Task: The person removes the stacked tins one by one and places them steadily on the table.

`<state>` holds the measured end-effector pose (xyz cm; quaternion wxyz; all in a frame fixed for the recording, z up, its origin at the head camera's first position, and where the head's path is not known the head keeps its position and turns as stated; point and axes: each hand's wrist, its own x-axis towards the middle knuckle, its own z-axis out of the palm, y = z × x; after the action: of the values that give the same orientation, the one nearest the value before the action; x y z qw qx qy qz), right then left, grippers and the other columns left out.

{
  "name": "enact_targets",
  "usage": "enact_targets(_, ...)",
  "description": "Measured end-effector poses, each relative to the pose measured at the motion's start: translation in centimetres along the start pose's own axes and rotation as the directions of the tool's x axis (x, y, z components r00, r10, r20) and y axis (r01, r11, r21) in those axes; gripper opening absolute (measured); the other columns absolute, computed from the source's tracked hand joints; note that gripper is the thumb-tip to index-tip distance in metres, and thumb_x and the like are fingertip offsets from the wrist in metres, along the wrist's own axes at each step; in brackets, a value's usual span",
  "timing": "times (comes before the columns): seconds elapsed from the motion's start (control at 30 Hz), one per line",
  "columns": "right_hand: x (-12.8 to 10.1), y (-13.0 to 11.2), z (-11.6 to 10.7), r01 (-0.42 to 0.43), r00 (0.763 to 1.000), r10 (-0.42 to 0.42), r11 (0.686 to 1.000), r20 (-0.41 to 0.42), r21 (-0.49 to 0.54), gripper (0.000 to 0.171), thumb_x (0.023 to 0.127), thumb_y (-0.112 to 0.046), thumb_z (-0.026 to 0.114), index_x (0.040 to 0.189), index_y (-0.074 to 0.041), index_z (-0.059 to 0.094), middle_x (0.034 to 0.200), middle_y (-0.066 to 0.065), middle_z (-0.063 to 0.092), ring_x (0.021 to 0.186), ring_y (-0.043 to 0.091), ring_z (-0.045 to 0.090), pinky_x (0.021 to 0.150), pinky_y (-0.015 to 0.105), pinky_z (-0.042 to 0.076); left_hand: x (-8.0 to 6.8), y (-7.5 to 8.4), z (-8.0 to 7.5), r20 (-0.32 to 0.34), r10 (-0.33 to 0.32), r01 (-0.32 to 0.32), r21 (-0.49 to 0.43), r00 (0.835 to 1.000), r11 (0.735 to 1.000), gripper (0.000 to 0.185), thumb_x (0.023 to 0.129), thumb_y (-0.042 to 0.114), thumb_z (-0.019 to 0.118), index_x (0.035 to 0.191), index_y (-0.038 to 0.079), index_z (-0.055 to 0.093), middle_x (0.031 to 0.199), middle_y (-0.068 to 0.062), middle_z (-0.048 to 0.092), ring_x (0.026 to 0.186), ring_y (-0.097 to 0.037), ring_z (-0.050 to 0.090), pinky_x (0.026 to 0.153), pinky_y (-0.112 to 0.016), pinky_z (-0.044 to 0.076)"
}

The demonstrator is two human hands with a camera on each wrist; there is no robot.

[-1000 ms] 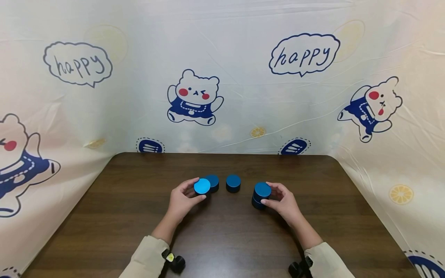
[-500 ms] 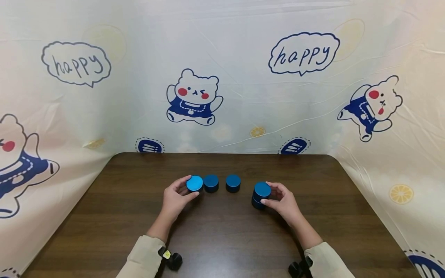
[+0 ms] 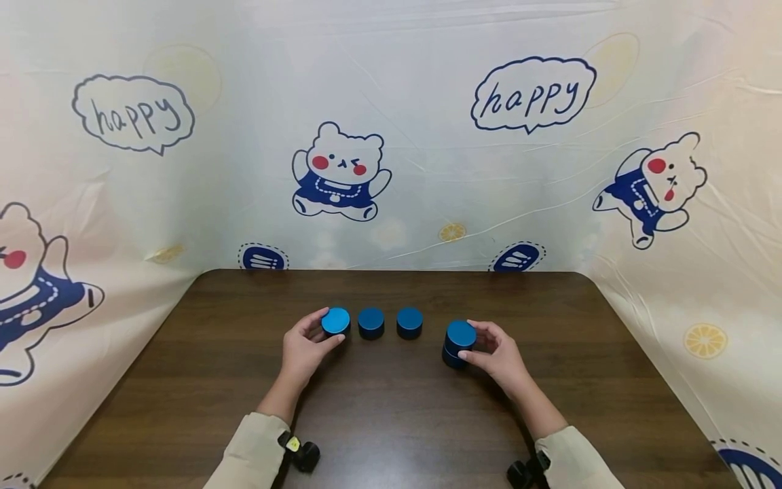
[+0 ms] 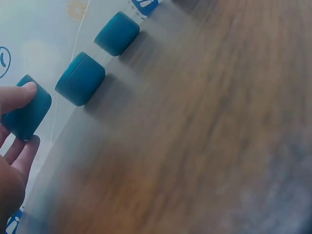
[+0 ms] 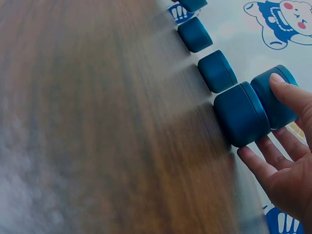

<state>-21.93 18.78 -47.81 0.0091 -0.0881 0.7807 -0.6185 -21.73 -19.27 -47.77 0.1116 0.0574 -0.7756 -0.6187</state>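
Observation:
My left hand [image 3: 305, 348] pinches a small round blue tin [image 3: 336, 322] between thumb and fingers, at the left end of a row. In the left wrist view this tin [image 4: 30, 109] is close over the table, lid and side seam showing on its neighbours. Two more blue tins, one nearer [image 3: 370, 323] and one farther right [image 3: 409, 322], stand upright on the table, apart from each other. On the right, my right hand [image 3: 497, 356] grips the upper tin [image 5: 275, 100] of a two-high stack, its thumb on the side. The lower tin [image 5: 241, 114] stands beneath it, with fingertips near its edge.
The brown wooden table [image 3: 391, 421] has rounded far corners. Behind it hangs a pale cloth [image 3: 427, 163] printed with bears and lettering. A wrist camera [image 3: 307, 458] sits on the left wrist, another [image 3: 520, 474] on the right.
My left hand has carried its tin leftward, from overlapping the neighbouring tin to a gap beside it. The right hand and the stack have stayed in place.

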Motion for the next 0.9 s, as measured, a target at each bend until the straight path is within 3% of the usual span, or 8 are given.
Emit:
enact_targets(0.33,-0.1,-0.3,-0.1,-0.005,1.0,0.005,1.0,-0.001,-0.008,0.057,0.08,-0.012,0.081,0.131,-0.009,0.056,0.127,0.013,0.059,0.116,0.031,0.055,0.088,0.027,0.053,1.0,-0.9,0.1,0.0,0.003,-0.003,0.079,1.0,0.997,0.06,0.077,0.008,0.083,0.133,0.01,0.06,0.135,-0.015,0.056,0.123,-0.031,0.055,0.095,-0.038,0.049)
enact_targets(0.6,-0.1,-0.3,-0.1,-0.008,1.0,0.008,1.0,0.003,-0.006,0.057,0.08,-0.011,0.081,0.131,-0.009,0.056,0.127,0.013,0.059,0.116,0.03,0.055,0.088,0.028,0.053,1.7,-1.2,0.2,0.028,0.029,-0.035,0.23,0.999,0.973,0.058,0.08,0.01,0.082,0.133,0.008,0.059,0.136,-0.019,0.055,0.122,-0.035,0.055,0.098,-0.044,0.047)
enact_targets(0.77,0.0,-0.3,-0.2,-0.007,1.0,0.007,1.0,0.016,-0.019,0.057,0.08,-0.012,0.081,0.132,-0.009,0.056,0.126,0.013,0.059,0.116,0.03,0.055,0.095,0.037,0.05,1.9,-1.0,0.2,0.044,0.021,-0.033,0.293,0.999,0.956,0.058,0.081,0.014,0.081,0.134,0.007,0.057,0.134,-0.021,0.056,0.119,-0.036,0.057,0.097,-0.046,0.048)
enact_targets(0.9,0.1,-0.5,-0.2,-0.023,0.999,0.023,0.999,0.033,-0.029,0.064,0.079,-0.01,0.082,0.136,-0.009,0.052,0.129,0.015,0.057,0.118,0.032,0.054,0.099,0.044,0.048,2.0,-0.8,0.2,0.05,0.025,-0.038,0.285,0.998,0.958,0.064,0.081,0.012,0.081,0.137,0.004,0.052,0.136,-0.022,0.054,0.121,-0.037,0.055,0.098,-0.046,0.047)
